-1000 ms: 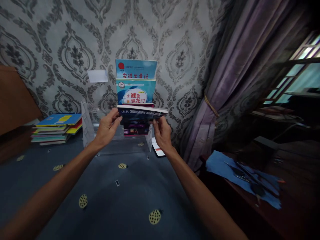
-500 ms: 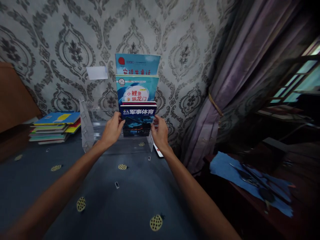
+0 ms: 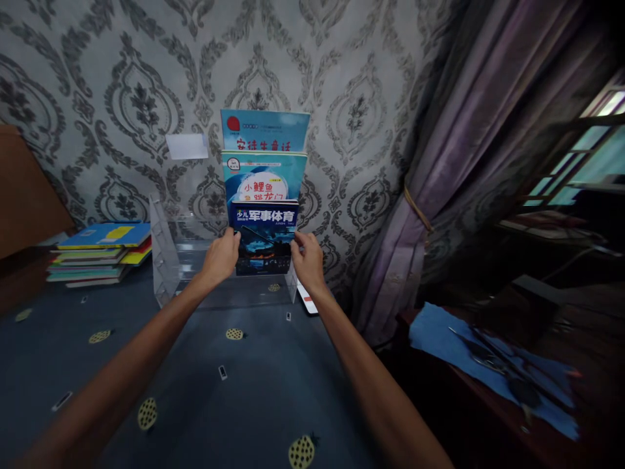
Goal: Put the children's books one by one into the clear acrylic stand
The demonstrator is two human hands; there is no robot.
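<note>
Because the left hand and right hand pinch the dark book only at its side edges, one loosened side could make it tilt. It stands at the clear rack, nearer than two blue books, which a hard push may disturb.

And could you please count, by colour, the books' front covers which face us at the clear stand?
Light blue covers: 2
Dark blue cover: 1
Total: 3
</note>
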